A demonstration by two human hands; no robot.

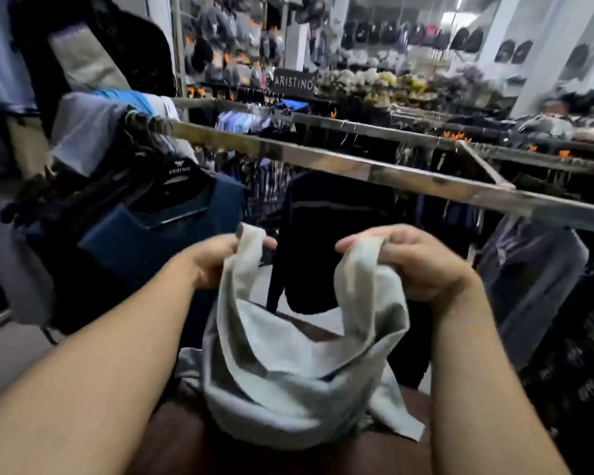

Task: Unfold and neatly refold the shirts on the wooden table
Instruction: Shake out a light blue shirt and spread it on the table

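Blue shirt [158, 241] on a black hanger at far left, below the metal rail [357, 168] that runs across the view.

Left hand [216, 260]: fingers curled, pinching one upper edge of the pale grey shirt [288, 368].

Grey shirt: held up between both hands, bunched and sagging in the middle. Its lower folds rest on the dark brown wooden surface [172, 440] at the bottom of the view.

Behind it, between the hands, a black long-sleeved top [330, 241] hangs below the rail.

Right hand [419, 265]: fingers closed around the other upper edge of the same shirt, fabric gathered in the grip. Hands roughly level, apart.

Right of the right hand, a grey garment [535, 282] hangs under the rail.

View blurred; collar and sleeves of the grey shirt cannot be told apart.
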